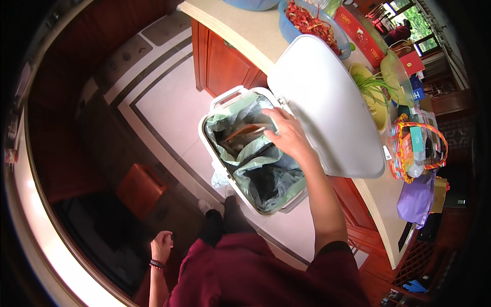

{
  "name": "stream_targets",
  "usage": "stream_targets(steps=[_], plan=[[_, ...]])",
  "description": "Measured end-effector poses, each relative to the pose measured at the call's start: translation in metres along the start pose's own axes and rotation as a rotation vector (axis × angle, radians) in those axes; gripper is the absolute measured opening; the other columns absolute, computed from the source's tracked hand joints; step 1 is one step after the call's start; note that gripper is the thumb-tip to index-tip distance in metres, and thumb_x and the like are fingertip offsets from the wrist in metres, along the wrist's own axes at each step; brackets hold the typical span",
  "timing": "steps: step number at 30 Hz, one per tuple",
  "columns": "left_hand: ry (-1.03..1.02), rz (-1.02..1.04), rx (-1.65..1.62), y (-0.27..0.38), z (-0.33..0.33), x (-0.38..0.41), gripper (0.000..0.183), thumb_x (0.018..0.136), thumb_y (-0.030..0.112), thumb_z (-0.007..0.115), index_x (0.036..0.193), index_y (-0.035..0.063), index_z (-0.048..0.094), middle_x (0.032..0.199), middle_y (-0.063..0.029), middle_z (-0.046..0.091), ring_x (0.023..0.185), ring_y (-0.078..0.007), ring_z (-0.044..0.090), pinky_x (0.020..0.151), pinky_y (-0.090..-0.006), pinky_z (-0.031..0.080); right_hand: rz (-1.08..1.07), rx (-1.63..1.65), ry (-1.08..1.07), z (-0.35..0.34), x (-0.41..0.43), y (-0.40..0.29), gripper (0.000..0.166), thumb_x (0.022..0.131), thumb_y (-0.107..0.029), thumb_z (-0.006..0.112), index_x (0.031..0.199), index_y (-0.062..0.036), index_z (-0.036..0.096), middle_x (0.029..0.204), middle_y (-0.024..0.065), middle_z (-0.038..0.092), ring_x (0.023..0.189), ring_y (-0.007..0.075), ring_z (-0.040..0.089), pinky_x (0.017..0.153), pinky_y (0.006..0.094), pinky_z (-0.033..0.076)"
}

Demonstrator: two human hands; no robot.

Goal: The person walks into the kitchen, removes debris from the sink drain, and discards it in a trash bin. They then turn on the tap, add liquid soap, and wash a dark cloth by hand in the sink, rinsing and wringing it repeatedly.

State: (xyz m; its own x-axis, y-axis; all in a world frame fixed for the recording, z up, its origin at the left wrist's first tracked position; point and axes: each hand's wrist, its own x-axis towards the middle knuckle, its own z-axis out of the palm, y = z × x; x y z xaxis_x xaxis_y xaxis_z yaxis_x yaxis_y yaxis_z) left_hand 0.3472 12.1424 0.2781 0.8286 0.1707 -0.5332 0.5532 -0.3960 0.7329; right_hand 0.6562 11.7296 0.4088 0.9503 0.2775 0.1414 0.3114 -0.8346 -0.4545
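My right hand (pixel 285 130) is over the inner edge of a two-compartment waste bin (pixel 201 130), its thumb and fingers apart. Below the fingertips, in the upper compartment, lies a brownish-orange item (pixel 245 132), blurred and partly in shadow. Pale green plastic liners (pixel 253 151) line both compartments, and the lower one looks dark inside. The white bin lid (pixel 326 103) stands raised on its hinge, leaning over the counter. Away from the bin, my left hand (pixel 162 245) hangs at my side with curled fingers, and nothing shows in it.
On the counter (pixel 238 19) are a blue basket of red food scraps or vegetables (pixel 310 23), a yellow bowl with green stalks (pixel 368 92), a woven basket (pixel 402 153) and a purple bag (pixel 416 201). A wooden stool (pixel 140 190) stands left. A person (pixel 399 32) is far off.
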Motion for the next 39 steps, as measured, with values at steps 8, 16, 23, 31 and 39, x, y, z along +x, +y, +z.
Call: stream_targets(steps=[8, 16, 23, 31, 39], plan=[[0.002, -0.089, -0.037, 0.021, 0.026, -0.005, 0.013, 0.091, 0.009, 0.053, 0.095, 0.0015, 0.063, 0.066, -0.0039, 0.062, 0.057, -0.0082, 0.059, 0.052, -0.0218, 0.048, 0.302, 0.111, -0.442, -0.042, -0.061, -0.001, 0.018, 0.085, -0.020, 0.058, 0.089, -0.0034, 0.065, 0.069, 0.0128, 0.060, 0.065, 0.0261, 0.059, 0.060, 0.0341, 0.045], [-0.012, -0.077, -0.044, 0.043, 0.042, 0.000, 0.013, 0.091, 0.009, 0.052, 0.095, 0.0015, 0.063, 0.066, -0.0033, 0.061, 0.057, -0.0076, 0.058, 0.053, -0.0220, 0.047, 0.127, -0.175, -0.831, 0.025, -0.099, 0.036, 0.024, 0.081, -0.017, 0.056, 0.100, -0.0062, 0.064, 0.101, 0.0120, 0.065, 0.095, 0.0316, 0.060, 0.081, 0.0411, 0.049], [-0.036, -0.076, -0.026, 0.040, 0.050, -0.005, 0.014, 0.091, 0.009, 0.052, 0.096, 0.0015, 0.063, 0.067, -0.0035, 0.061, 0.058, -0.0079, 0.058, 0.053, -0.0222, 0.048, 0.036, -0.112, -0.985, 0.177, -0.102, 0.083, 0.020, 0.076, -0.005, 0.055, 0.093, -0.0045, 0.066, 0.104, 0.0169, 0.064, 0.099, 0.0310, 0.061, 0.081, 0.0391, 0.050], [0.056, -0.211, -0.074, 0.016, 0.056, -0.052, 0.015, 0.092, 0.007, 0.049, 0.098, -0.0003, 0.061, 0.067, -0.0039, 0.060, 0.058, -0.0080, 0.057, 0.055, -0.0215, 0.048, 0.287, -0.252, -0.631, 0.351, -0.138, 0.148, 0.033, 0.084, -0.021, 0.049, 0.113, -0.0100, 0.061, 0.124, 0.0144, 0.056, 0.116, 0.0301, 0.052, 0.096, 0.0417, 0.041], [0.069, -0.272, -0.063, 0.006, 0.059, -0.066, 0.015, 0.092, 0.007, 0.050, 0.098, 0.0001, 0.062, 0.067, -0.0040, 0.060, 0.058, -0.0078, 0.058, 0.054, -0.0213, 0.048, 0.300, -0.321, -0.480, 0.361, -0.162, 0.163, 0.039, 0.086, -0.029, 0.046, 0.119, -0.0119, 0.058, 0.129, 0.0117, 0.053, 0.120, 0.0302, 0.049, 0.100, 0.0435, 0.038]])
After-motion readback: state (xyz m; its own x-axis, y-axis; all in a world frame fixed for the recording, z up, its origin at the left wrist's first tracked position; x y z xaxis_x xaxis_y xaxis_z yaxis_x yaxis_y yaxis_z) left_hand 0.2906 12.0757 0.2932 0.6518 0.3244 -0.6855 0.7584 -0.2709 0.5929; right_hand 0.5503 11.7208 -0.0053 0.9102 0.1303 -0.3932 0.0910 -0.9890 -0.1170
